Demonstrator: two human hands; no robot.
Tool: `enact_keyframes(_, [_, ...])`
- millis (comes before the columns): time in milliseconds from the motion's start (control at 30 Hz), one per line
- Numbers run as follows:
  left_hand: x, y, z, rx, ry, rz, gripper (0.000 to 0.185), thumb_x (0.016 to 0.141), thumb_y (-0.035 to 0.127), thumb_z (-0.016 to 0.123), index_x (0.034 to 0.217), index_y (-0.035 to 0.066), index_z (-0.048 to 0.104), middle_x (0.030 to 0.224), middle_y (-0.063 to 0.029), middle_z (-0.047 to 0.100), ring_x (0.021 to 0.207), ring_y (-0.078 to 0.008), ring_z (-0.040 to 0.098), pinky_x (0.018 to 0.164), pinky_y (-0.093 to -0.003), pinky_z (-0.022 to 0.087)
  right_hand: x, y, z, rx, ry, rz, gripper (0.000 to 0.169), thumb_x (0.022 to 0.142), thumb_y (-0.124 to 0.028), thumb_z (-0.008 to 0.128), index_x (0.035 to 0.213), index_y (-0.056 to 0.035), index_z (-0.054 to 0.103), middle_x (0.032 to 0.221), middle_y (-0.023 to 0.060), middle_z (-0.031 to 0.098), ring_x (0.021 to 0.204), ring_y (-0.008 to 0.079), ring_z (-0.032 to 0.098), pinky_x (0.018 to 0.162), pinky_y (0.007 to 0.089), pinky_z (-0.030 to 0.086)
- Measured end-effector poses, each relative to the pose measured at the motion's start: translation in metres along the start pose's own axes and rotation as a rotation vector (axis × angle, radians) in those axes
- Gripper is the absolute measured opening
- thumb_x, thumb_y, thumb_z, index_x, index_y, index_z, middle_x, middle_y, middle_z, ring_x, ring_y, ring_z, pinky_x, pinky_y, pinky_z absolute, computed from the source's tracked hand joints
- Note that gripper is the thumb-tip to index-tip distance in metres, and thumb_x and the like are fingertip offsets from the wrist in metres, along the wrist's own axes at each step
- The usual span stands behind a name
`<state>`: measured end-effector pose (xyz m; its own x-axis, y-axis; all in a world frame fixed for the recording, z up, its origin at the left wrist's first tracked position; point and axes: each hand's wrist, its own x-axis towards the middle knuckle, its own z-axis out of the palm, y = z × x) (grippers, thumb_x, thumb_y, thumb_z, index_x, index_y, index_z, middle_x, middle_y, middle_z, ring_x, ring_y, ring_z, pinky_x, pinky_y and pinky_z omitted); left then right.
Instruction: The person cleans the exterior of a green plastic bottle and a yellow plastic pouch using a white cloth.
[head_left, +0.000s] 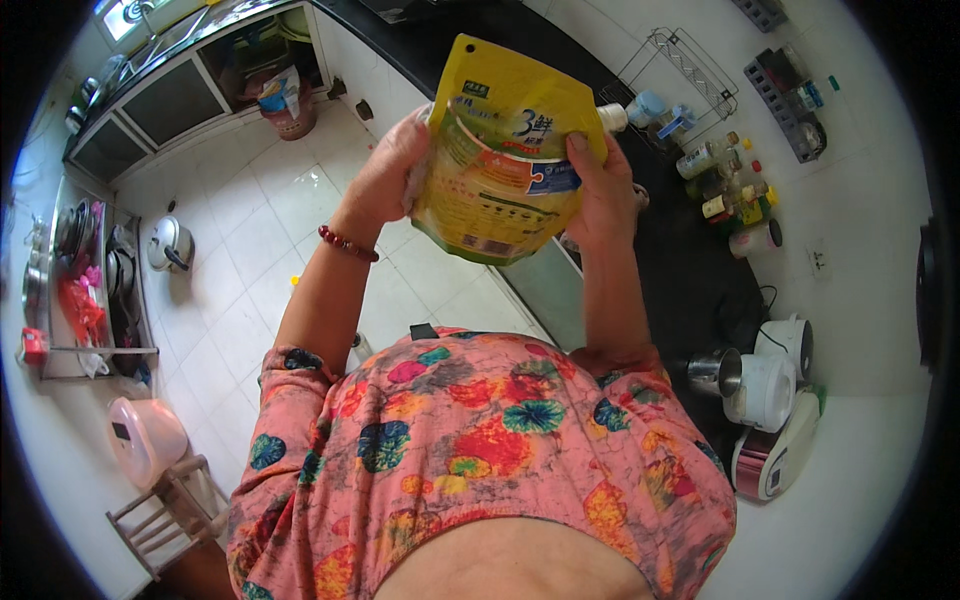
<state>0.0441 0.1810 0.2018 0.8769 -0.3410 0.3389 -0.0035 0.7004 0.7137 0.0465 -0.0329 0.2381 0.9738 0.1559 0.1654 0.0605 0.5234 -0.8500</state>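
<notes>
A yellow plastic spout pouch (495, 169) with printed writing is held up before me in both hands, tilted. My left hand (384, 176) grips its left edge, the fingers mostly hidden behind it. Some thin whitish crumpled material (417, 176), perhaps cloth or plastic, shows between that hand and the pouch. A red bead bracelet (348, 244) circles my left wrist. On the right edge, my right hand (609, 187) has its thumb on the front, just below the white spout cap (612, 118). The cap sits on the spout at the pouch's upper right.
A black countertop (667, 262) runs along the right, bearing several bottles (739, 180), a wire rack (679, 75), a steel pot (715, 372) and a rice cooker (776, 450). Leftward are a pressure cooker (166, 244) on the tiled floor, a metal shelf (97, 349) and a wooden chair (169, 517).
</notes>
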Motion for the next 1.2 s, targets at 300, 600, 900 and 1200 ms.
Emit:
enact_keyframes(300, [0.010,-0.030,0.067,0.879,0.266,0.219,0.039,0.075,0.008,0.071,0.111,0.002,0.055,0.104,-0.0099,0.061,0.094,-0.0182,0.058,0.081,-0.0317,0.049,0.050,0.031,-0.039,-0.173,-0.062,-0.144,0.034,0.087,-0.021,0.061,0.114,-0.0035,0.052,0.090,0.0030,0.059,0.082,0.0098,0.057,0.076,0.0270,0.048])
enact_keyframes(600, [0.006,-0.075,0.083,1.131,-0.145,0.555,0.048,0.075,0.003,0.068,0.120,0.007,0.051,0.128,-0.0188,0.041,0.118,-0.0354,0.044,0.099,-0.0412,0.037,0.084,0.089,-0.082,0.771,-0.719,0.289,0.045,0.080,-0.052,0.062,0.095,-0.0112,0.053,0.082,0.0015,0.058,0.081,0.0142,0.056,0.086,0.0359,0.039])
enact_keyframes(900, [0.039,-0.062,0.078,1.481,0.169,0.518,0.049,0.074,0.014,0.066,0.121,0.013,0.051,0.137,-0.0159,0.037,0.131,-0.0364,0.029,0.110,-0.0445,0.015,0.040,0.091,-0.014,0.811,-0.645,0.308,0.050,0.074,-0.060,0.062,0.094,-0.0152,0.051,0.083,-0.0006,0.057,0.086,0.0118,0.055,0.083,0.0395,0.040])
enact_keyframes(1200, [0.038,-0.047,0.059,1.251,0.343,0.790,0.045,0.071,-0.003,0.061,0.114,0.006,0.050,0.126,-0.0181,0.043,0.122,-0.0402,0.040,0.101,-0.0444,0.034,0.058,0.111,-0.035,0.808,-0.732,0.338,0.045,0.075,-0.055,0.063,0.092,-0.0147,0.053,0.081,0.0003,0.058,0.084,0.0121,0.055,0.085,0.0389,0.039])
